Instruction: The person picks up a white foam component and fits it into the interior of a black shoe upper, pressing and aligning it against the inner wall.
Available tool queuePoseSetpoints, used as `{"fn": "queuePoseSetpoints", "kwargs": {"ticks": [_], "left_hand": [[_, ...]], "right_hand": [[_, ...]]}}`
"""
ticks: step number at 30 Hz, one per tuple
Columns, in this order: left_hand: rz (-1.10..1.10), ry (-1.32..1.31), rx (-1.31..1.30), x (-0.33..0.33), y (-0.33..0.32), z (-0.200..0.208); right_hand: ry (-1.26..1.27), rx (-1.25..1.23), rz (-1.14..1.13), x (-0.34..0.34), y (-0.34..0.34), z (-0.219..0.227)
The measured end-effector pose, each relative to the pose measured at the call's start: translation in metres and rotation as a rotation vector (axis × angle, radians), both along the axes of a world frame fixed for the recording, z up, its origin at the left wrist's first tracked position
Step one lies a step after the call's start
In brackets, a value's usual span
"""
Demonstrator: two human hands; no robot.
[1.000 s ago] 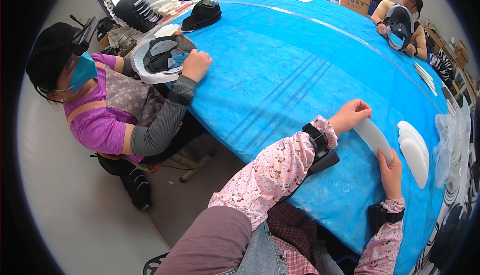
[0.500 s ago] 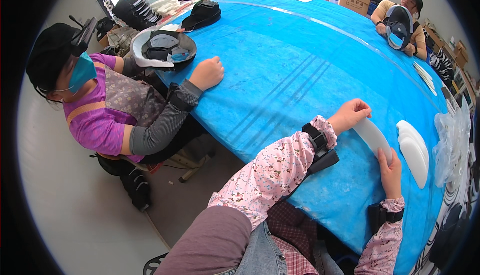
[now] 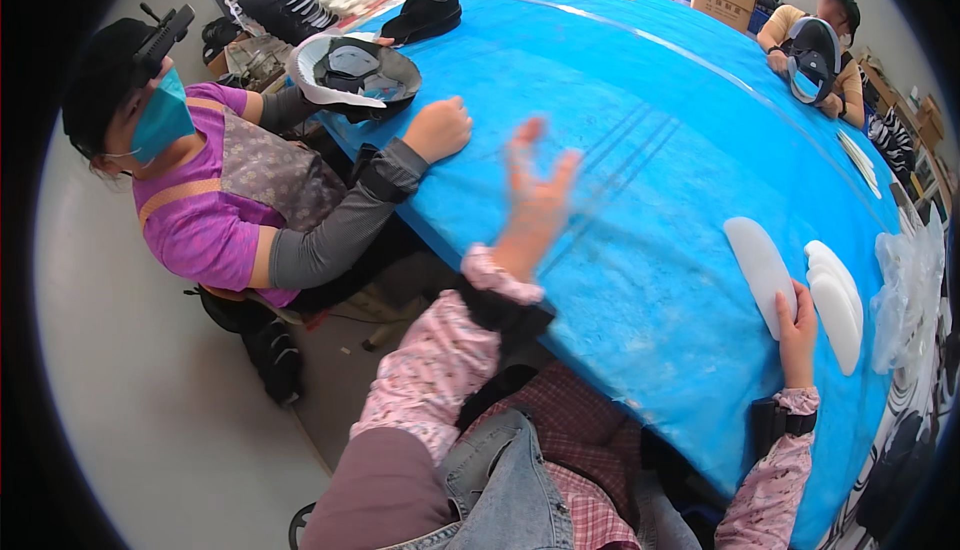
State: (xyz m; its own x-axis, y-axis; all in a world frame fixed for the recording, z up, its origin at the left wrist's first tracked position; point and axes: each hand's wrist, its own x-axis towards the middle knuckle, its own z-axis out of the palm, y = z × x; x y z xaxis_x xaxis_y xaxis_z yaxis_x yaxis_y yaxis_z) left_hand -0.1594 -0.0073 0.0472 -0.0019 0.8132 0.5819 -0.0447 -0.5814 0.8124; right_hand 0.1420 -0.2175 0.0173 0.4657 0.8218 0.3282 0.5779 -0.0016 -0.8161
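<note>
A long white curved pad (image 3: pixel 758 268), rounded at its ends, is held by its near end in my right hand (image 3: pixel 796 328), thumb on top. My left hand (image 3: pixel 538 205) is raised over the blue table cover, smeared by motion but with fingers visibly spread and nothing in them. Just right of the held pad lies a fanned stack of similar white pads (image 3: pixel 836 305). Dark straps circle both my wrists over pink floral sleeves.
At my left a person in purple (image 3: pixel 200 210) holds a white-and-black padded cap (image 3: pixel 345 85). A black cap (image 3: pixel 424 16) lies beyond. Another person at far right holds a dark cap (image 3: pixel 812 58). Clear plastic bags (image 3: pixel 908 295) lie along the right edge of the blue cover (image 3: pixel 600 350).
My left hand has let go of the white pad's far end and swung left. The pad, bent between both hands before, now lies flatter in my right hand alone.
</note>
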Motion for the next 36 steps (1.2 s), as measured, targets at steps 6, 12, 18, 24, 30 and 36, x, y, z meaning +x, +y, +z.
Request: {"fn": "queuePoseSetpoints", "kwargs": {"ticks": [6, 12, 18, 24, 30, 36], "left_hand": [[0.634, -0.171, -0.135, -0.153, 0.09, 0.02], [0.741, 0.056, -0.446, -0.219, 0.169, 0.02], [0.299, -0.084, -0.35, -0.242, 0.173, 0.022], [-0.181, -0.23, -0.201, -0.157, 0.057, 0.085], [-0.529, -0.094, -0.341, -0.105, -0.036, 0.111], [-0.615, 0.019, -0.612, -0.075, -0.099, 0.105]], "right_hand": [[0.04, -0.03, -0.001, 0.002, 0.0, -0.003], [0.015, -0.046, -0.002, 0.0, -0.001, -0.001], [0.033, -0.068, 0.008, -0.004, 0.002, -0.002], [-0.022, -0.105, -0.073, 0.0, -0.01, 0.01], [-0.152, 0.069, -0.117, 0.004, -0.003, 0.007], [-0.211, 0.076, 0.285, -0.096, -0.013, 0.057]]}}
